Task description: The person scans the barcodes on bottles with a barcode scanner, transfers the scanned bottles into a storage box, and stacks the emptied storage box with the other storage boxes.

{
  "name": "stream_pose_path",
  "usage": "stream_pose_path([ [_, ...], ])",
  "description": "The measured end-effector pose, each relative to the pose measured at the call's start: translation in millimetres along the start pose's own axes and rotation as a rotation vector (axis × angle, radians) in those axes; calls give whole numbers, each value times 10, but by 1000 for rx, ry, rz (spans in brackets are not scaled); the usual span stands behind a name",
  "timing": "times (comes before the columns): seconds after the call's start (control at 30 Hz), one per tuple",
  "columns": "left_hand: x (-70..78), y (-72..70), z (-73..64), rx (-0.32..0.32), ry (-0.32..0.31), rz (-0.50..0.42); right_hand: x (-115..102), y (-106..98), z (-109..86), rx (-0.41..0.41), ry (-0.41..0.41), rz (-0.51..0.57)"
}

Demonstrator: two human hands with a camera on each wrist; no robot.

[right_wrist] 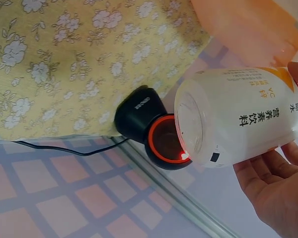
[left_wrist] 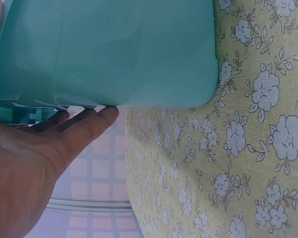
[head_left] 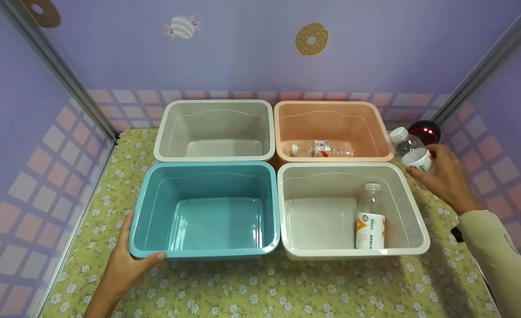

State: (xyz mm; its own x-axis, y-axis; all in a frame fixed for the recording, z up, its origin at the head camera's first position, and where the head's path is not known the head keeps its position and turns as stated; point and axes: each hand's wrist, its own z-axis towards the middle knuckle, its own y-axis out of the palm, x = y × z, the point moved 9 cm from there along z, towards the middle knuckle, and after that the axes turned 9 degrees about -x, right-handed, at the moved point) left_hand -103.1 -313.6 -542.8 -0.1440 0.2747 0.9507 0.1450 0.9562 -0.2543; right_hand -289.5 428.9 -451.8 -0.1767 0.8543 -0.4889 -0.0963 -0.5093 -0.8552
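Observation:
At the right, my right hand [head_left: 450,179] grips a clear plastic bottle [head_left: 408,143] with a white cap and a white label. The right wrist view shows the bottle [right_wrist: 243,116] on its side, its base toward a black barcode scanner [right_wrist: 159,131] with a red light. My left hand [head_left: 126,265] holds the near left corner of a teal bin [head_left: 205,253], thumb at the front rim. In the left wrist view, the fingers [left_wrist: 89,124] lie against the bin's side under the rim.
A white bin [head_left: 353,252] at front right contains a similar labelled bottle [head_left: 371,225]. Behind it, an orange bin [head_left: 333,104] contains a clear bottle [head_left: 322,149] lying down. A grey bin [head_left: 214,104] stands at back left. Patterned walls enclose the flowered tablecloth [head_left: 251,287].

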Motion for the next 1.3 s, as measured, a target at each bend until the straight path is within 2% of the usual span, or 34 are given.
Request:
stream_pose_path([
  [0.23,12,-4,5,-3,3,29,117,1,-19,28,-2,26],
  [0.67,12,5,6,-3,3,16,377,3,-82,47,77,31],
  [1.13,15,-8,2,9,13,25,531,-17,-105,92,83,45],
  [1.3,10,-6,8,3,15,10,572,-26,-119,103,112,38],
])
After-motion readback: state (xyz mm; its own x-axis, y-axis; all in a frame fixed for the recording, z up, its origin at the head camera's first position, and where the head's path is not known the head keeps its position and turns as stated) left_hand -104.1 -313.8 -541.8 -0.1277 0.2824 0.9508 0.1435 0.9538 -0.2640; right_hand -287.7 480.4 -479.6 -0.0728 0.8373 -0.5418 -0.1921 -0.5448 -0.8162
